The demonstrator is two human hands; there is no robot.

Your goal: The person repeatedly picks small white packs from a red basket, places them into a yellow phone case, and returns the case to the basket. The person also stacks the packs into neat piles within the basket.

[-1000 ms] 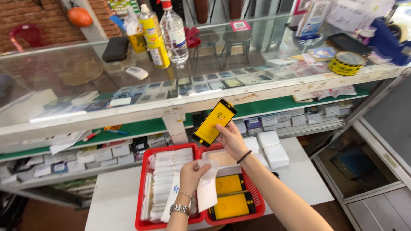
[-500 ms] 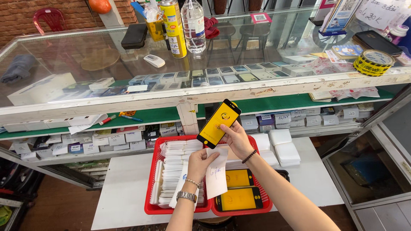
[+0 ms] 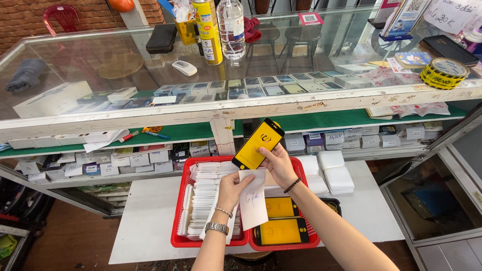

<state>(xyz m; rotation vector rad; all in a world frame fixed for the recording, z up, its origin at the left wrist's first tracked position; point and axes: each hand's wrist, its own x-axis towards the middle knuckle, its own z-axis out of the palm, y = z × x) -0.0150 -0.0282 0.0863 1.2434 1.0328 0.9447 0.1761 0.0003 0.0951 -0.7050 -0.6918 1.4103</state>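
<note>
Screen protector lifted clear of its paper sleeve, above the red basket (image 3: 176, 228).
Right hand (image 3: 277, 165) pinched the yellow protector (image 3: 258, 144) upright for viewing; left hand (image 3: 232, 189) gripped the white sleeve (image 3: 252, 199), hands close together.

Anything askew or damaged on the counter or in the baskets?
Mostly worn, not spilled: the white counter frame has chipped, peeling paint. The right hand holds a yellow-and-black phone-shaped panel tilted; the left hand holds a white paper sleeve over the red plastic basket.
</note>
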